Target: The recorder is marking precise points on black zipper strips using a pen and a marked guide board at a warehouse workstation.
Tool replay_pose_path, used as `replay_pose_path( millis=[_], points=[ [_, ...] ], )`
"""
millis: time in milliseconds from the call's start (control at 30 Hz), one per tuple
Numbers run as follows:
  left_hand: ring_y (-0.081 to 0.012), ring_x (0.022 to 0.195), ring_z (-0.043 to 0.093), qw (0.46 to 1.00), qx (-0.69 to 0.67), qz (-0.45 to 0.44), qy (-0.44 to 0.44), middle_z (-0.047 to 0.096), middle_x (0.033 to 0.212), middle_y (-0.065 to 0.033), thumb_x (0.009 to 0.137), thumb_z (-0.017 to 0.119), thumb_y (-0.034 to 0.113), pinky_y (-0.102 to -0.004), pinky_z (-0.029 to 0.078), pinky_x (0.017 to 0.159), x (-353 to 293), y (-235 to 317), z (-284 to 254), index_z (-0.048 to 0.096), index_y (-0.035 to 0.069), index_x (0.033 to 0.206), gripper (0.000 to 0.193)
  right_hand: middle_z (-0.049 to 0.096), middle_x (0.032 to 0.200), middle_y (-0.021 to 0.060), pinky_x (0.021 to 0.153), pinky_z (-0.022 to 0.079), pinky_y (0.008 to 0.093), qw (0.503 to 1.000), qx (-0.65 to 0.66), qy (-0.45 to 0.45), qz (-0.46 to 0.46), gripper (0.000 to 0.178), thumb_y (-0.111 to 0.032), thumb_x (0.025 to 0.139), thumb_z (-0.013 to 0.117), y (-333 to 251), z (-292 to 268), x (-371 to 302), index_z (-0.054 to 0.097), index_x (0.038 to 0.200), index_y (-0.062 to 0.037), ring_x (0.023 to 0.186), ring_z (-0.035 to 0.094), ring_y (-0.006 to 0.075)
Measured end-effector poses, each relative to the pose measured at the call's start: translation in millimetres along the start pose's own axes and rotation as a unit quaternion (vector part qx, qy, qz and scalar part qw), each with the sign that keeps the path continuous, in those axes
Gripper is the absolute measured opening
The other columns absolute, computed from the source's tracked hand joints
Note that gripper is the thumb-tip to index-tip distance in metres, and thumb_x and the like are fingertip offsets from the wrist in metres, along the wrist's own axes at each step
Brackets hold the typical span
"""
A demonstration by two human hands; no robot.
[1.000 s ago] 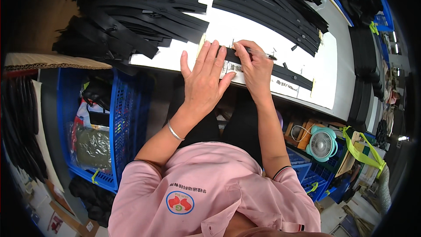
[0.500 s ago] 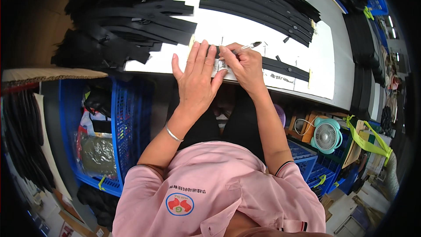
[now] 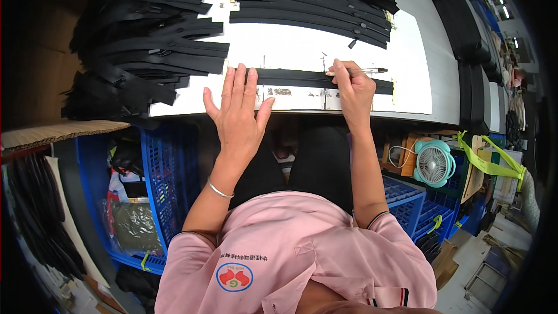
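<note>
A black zipper strip (image 3: 290, 78) lies straight across the white board (image 3: 407, 52), close to its near edge. My left hand (image 3: 237, 107) rests flat with fingers spread over the strip's left end. Further along it, my right hand (image 3: 356, 90) grips a pen (image 3: 375, 70) whose clear barrel points off to the right. The pen's tip is at the strip, partly hidden by my fingers. Thin dark lines cross the board above and below the strip, and dark marks show on a pale band beneath it.
More black zipper strips (image 3: 314, 9) lie in rows at the back of the board. A heap of strips (image 3: 133, 52) covers the left. A blue crate (image 3: 157, 186) stands below left, near a cardboard edge (image 3: 64, 134). A turquoise fan (image 3: 434, 163) sits at lower right.
My right hand has moved right along the strip with the pen, away from my left hand. The pen has tipped flatter. The view has shifted, and my left hand still presses the strip's left end.
</note>
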State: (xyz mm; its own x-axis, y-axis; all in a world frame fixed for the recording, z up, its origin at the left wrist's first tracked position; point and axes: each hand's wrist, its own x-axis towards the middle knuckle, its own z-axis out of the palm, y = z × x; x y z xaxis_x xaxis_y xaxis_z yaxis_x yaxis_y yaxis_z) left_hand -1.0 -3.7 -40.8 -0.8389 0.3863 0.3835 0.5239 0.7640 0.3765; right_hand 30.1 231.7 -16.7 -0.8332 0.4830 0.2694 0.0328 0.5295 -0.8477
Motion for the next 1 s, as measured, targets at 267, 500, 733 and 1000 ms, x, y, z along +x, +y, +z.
replay_pose_path(
  millis=[267,500,733,1000],
  points=[
    [-0.0303,0.151,0.032,0.995,-0.077,0.051,-0.045,0.041,0.16,-0.0103,0.096,0.067,0.04,-0.0677,0.006,0.118,8.0,49.0,2.7,0.043,0.013,0.155,0.07,0.069,0.067,0.0057,0.053,0.042,0.0251,1.0,-0.01,0.022,-0.015,0.026,-0.019,0.1,0.067,-6.8,3.0,0.4,0.074,0.087,0.0034,0.055,0.058,0.0075],
    [-0.0278,0.147,0.037,0.992,-0.074,0.074,-0.068,0.049,0.153,-0.0087,0.095,0.068,0.04,-0.0639,0.013,0.118,9.4,63.1,14.2,0.055,0.009,0.145,0.06,0.07,0.07,0.0045,0.053,0.044,0.026,0.999,-0.035,0.015,-0.035,0.024,-0.018,0.099,0.068,-4.0,4.6,0.4,0.073,0.087,0.0026,0.056,0.061,0.0096],
    [-0.0273,0.147,0.037,0.993,-0.062,0.078,-0.062,0.051,0.152,-0.008,0.095,0.069,0.038,-0.0631,0.013,0.119,8.0,63.6,17.1,0.055,0.01,0.145,0.059,0.071,0.071,0.0051,0.057,0.047,0.0227,1.0,-0.001,0.008,-0.007,0.025,-0.019,0.1,0.067,-2.7,0.7,-1.3,0.074,0.089,0.0027,0.061,0.064,0.0081],
    [-0.0273,0.147,0.037,0.993,-0.051,0.081,-0.063,0.05,0.153,-0.008,0.094,0.07,0.037,-0.0631,0.011,0.119,8.1,64.6,18.5,0.053,0.011,0.147,0.061,0.069,0.066,0.0062,0.053,0.046,0.0238,0.998,-0.007,-0.027,-0.059,0.026,-0.011,0.097,0.067,6.6,-1.0,-2.2,0.071,0.079,0.0071,0.057,0.063,0.0082]
  ],
)
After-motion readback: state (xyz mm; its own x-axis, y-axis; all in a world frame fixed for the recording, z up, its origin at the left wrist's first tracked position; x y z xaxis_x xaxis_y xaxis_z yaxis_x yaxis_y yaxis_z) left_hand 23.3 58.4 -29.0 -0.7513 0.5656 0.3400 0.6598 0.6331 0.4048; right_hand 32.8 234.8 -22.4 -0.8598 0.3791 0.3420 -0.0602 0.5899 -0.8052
